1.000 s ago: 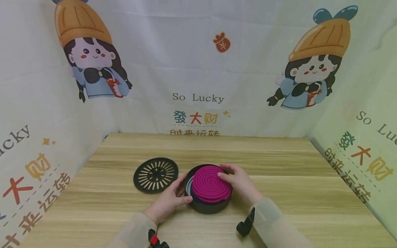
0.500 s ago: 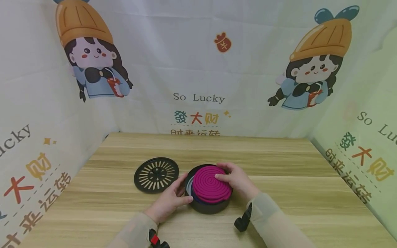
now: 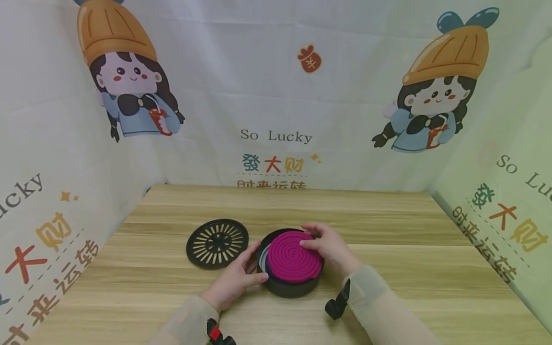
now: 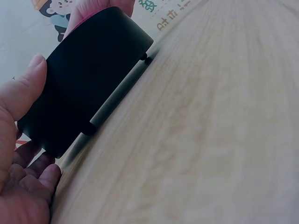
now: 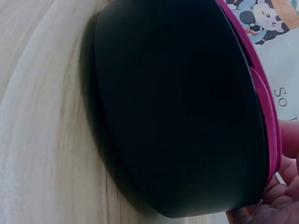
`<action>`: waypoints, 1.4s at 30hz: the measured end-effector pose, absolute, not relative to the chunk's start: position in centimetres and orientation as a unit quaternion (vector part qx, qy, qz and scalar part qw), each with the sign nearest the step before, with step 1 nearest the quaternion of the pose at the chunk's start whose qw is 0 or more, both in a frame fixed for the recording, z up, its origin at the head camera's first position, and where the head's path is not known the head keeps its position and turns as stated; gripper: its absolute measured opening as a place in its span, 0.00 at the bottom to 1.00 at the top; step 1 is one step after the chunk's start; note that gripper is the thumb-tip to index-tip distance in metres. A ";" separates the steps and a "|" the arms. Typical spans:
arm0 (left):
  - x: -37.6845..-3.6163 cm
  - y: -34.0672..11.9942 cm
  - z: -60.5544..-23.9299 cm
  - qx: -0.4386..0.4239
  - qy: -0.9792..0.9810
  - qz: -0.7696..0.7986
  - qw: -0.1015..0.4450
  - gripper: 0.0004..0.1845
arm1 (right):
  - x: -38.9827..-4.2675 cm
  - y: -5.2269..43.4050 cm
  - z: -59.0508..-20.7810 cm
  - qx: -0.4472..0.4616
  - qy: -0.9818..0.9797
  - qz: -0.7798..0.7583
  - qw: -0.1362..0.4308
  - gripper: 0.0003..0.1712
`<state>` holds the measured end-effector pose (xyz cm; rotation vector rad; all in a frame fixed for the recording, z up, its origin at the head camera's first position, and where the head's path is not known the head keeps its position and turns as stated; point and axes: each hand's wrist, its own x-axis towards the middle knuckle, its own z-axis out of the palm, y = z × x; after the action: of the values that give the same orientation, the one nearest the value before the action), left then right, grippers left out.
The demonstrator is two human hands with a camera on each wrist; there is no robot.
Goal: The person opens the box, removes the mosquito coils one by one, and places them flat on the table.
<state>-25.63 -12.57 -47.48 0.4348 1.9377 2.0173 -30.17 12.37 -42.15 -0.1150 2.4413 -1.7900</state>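
Note:
A black round holder (image 3: 290,288) stands near the table's front middle with a magenta spiral coil (image 3: 293,258) lying in it. My left hand (image 3: 255,263) grips the holder's left wall, thumb on the near side and fingers on the far side. In the left wrist view, the thumb (image 4: 23,88) presses the holder's black wall (image 4: 88,88). My right hand (image 3: 307,237) pinches the coil's far right edge. In the right wrist view, the holder's dark wall (image 5: 177,107) fills the frame, with the coil's rim (image 5: 264,98) along it and my fingers (image 5: 280,191) below it.
A black slotted lid (image 3: 217,243) lies flat on the wooden table (image 3: 388,225), just left of the holder. Printed cloth walls (image 3: 276,96) close in the back and both sides. Black wrist-camera mounts (image 3: 338,304) sit on my forearms.
The coil, tilted up above the holder's rim before, now lies lower and flatter in it. My right hand shifted slightly toward the coil's far edge. The left hand has stayed put.

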 end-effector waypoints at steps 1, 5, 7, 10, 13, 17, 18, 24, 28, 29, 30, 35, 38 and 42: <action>-25.6 -12.6 -47.5 0.152 0.675 0.705 0.156 0.50 | -30.2 12.3 -42.1 -0.037 0.806 -0.589 0.056 0.27; -25.6 -12.6 -47.4 0.152 0.674 0.706 0.157 0.50 | -30.1 12.2 -41.9 -0.035 0.808 -0.586 0.052 0.27; -25.6 -12.6 -47.4 0.150 0.676 0.704 0.156 0.50 | -29.9 12.2 -41.8 -0.040 0.812 -0.581 0.047 0.26; -25.6 -12.6 -47.4 0.147 0.679 0.703 0.154 0.50 | -29.6 12.0 -41.4 -0.058 0.817 -0.572 0.038 0.26; -25.6 -12.6 -47.3 0.147 0.679 0.703 0.151 0.50 | -29.3 12.0 -41.0 -0.077 0.822 -0.563 0.031 0.26; -25.6 -12.6 -47.4 0.145 0.680 0.703 0.150 0.50 | -29.2 12.1 -40.8 -0.076 0.812 -0.578 0.036 0.25; -25.6 -12.6 -47.4 0.145 0.680 0.703 0.150 0.50 | -29.2 12.2 -40.7 -0.075 0.808 -0.583 0.038 0.25; -25.5 -12.7 -47.6 0.144 0.681 0.703 0.146 0.51 | -29.4 12.4 -40.6 -0.063 0.789 -0.608 0.055 0.26; -25.5 -12.6 -47.7 0.147 0.677 0.706 0.147 0.52 | -29.5 12.6 -40.6 -0.054 0.772 -0.628 0.074 0.26; -25.5 -12.6 -47.7 0.148 0.678 0.705 0.146 0.52 | -29.5 12.6 -40.6 -0.053 0.769 -0.633 0.079 0.26; -25.5 -12.6 -47.7 0.147 0.677 0.706 0.147 0.52 | -29.5 12.7 -40.7 -0.053 0.767 -0.634 0.082 0.26; -25.6 -12.6 -47.8 0.144 0.680 0.704 0.147 0.52 | -29.6 12.7 -40.7 -0.056 0.764 -0.636 0.093 0.26; -25.6 -12.6 -47.8 0.145 0.680 0.703 0.147 0.52 | -29.5 12.7 -40.7 -0.058 0.763 -0.637 0.099 0.27; -25.6 -12.7 -47.7 0.144 0.680 0.703 0.153 0.52 | -29.5 12.8 -40.7 -0.054 0.759 -0.639 0.112 0.27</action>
<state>-25.62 -12.67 -47.67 0.4137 1.9494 2.0152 -29.47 12.77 -40.66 -0.1586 2.2276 -1.8766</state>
